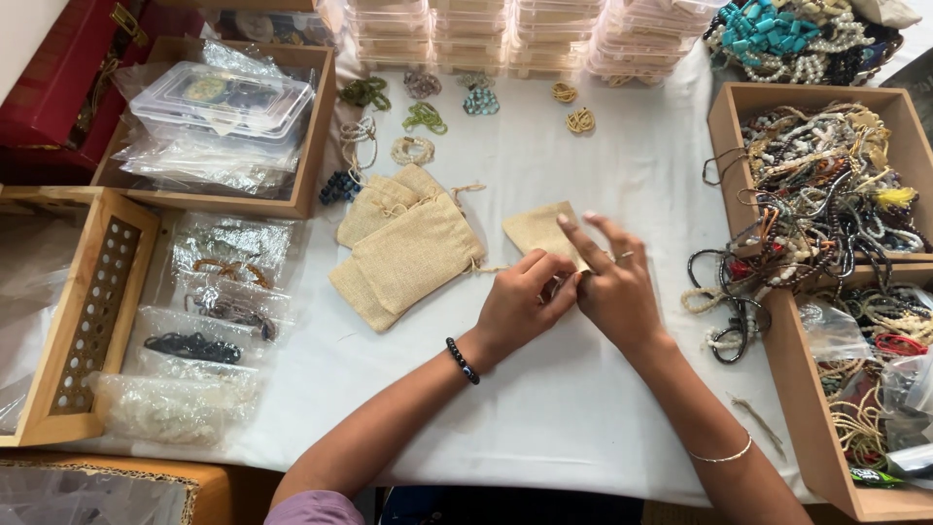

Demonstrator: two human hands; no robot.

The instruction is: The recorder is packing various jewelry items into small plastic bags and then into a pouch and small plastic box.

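Nearby, burlap pouches (406,248) lie left of both hands' pouch (537,229).

Your two hands meet in the middle of the worktop (544,408), left hand (517,306) touching right hand (614,292). A small pouch (536,229) lies under your fingers. Just to the left of it sits a pile of pouches (403,248). Behind that pile, little bead loops (418,117) lie in rows. A box of bead strings (724,122) stands on the right. A box of plastic cases (309,126) stands far left, with flat bags (224,292) in front of it.
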